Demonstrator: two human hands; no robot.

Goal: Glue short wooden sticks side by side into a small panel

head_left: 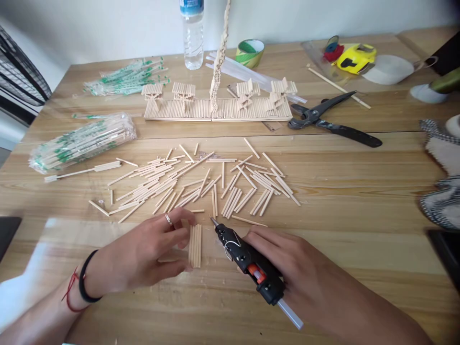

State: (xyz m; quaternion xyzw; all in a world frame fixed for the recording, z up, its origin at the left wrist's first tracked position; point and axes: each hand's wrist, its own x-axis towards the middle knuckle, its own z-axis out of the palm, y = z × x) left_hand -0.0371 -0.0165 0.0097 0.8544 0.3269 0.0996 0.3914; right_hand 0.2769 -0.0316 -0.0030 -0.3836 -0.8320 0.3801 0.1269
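Observation:
My right hand [283, 258] is wrapped round a black hot glue gun [247, 258], with a clear glue stick [290, 314] poking out of its rear. The nozzle points up and left, just right of a small panel of wooden sticks [195, 245] laid side by side. My left hand [161, 244] grips this panel along its left side, fingertips at the far end and thumb at the near end. Beyond both hands lie many loose cut wooden sticks [154, 182]. Farther back stands a model made of sticks [179, 109], with small tree-like pieces and a tall curved column.
Wrapped stick packs [86, 141] lie at left, beside a water bottle [193, 38] and a tape roll [250, 52] at the back. Black pliers [323, 115], a yellow tape measure [356, 58] and a checked cloth [442, 191] are on the right.

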